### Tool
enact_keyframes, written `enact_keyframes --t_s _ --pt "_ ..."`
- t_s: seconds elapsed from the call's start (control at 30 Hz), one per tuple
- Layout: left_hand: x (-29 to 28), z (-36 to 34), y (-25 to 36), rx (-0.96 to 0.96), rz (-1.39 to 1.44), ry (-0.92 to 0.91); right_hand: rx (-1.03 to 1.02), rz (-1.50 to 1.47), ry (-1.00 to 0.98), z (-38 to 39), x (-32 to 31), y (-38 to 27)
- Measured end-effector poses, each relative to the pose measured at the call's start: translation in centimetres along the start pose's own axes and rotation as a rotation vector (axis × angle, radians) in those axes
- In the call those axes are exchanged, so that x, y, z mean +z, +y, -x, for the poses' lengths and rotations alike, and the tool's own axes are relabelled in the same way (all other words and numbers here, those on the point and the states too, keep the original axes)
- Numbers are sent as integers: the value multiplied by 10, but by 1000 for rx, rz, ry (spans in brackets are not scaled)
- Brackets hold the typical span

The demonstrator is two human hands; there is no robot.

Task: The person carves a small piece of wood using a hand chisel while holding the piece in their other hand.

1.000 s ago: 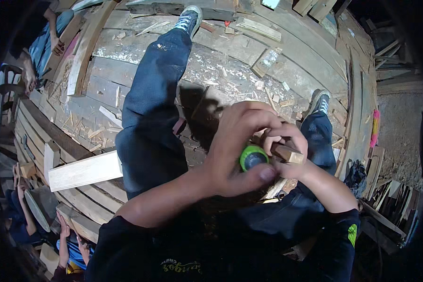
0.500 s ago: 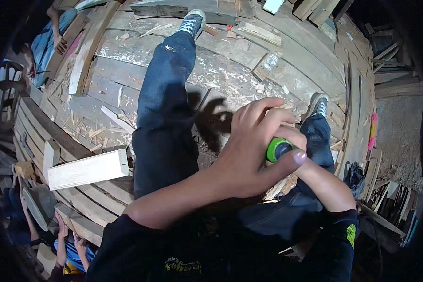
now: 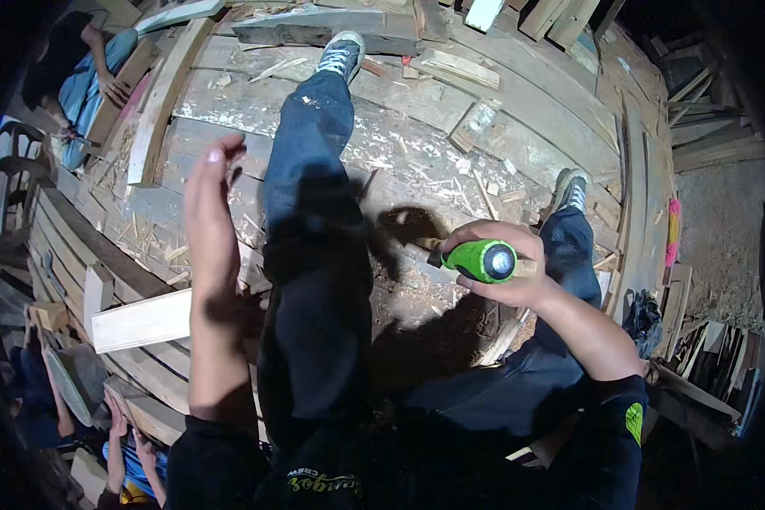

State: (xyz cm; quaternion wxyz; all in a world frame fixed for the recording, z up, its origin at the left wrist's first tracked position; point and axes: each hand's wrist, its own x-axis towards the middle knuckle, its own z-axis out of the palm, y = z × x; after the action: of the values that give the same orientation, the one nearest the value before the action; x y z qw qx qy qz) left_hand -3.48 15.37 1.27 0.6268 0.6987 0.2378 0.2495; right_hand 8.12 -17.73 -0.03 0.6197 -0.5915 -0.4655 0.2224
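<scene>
My right hand [image 3: 510,263] is wrapped round a tool with a thick green handle [image 3: 474,260], in front of my right thigh. The handle's round, pale end faces up toward me; a short dark part shows at its other end, and any blade or tip is hidden. A bit of pale wood shows beside the fist, but I cannot tell if it is held too. Raised well to the left, my left hand [image 3: 212,212] has its fingers stretched out and holds nothing. It is nearest to a pale squared timber [image 3: 144,321], partly behind my left forearm.
Shavings and offcuts litter the plank floor [image 3: 221,110]. A long beam [image 3: 170,102] lies at the far left, beside a seated person [image 3: 93,68] and a plastic chair [image 3: 13,170]. Another person's hands [image 3: 132,433] rest near a slatted bench [image 3: 157,378]. Scrap wood [image 3: 714,361] stands at right.
My left hand has come off the green tool and swung left and up. The tool's green handle now shows more fully in my right hand.
</scene>
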Motion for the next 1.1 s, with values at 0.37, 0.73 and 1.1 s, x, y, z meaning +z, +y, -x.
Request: enact_keyframes --t_s 0.37,0.73,1.1 --pt "-2 48 -141 -935 670 -296 80 131 -5 -9 1 -4" --pt "-5 58 -128 -904 551 -323 247 61 113 -13 8 -11" --pt "-50 67 -65 -798 437 -415 223 227 93 -14 19 -9"
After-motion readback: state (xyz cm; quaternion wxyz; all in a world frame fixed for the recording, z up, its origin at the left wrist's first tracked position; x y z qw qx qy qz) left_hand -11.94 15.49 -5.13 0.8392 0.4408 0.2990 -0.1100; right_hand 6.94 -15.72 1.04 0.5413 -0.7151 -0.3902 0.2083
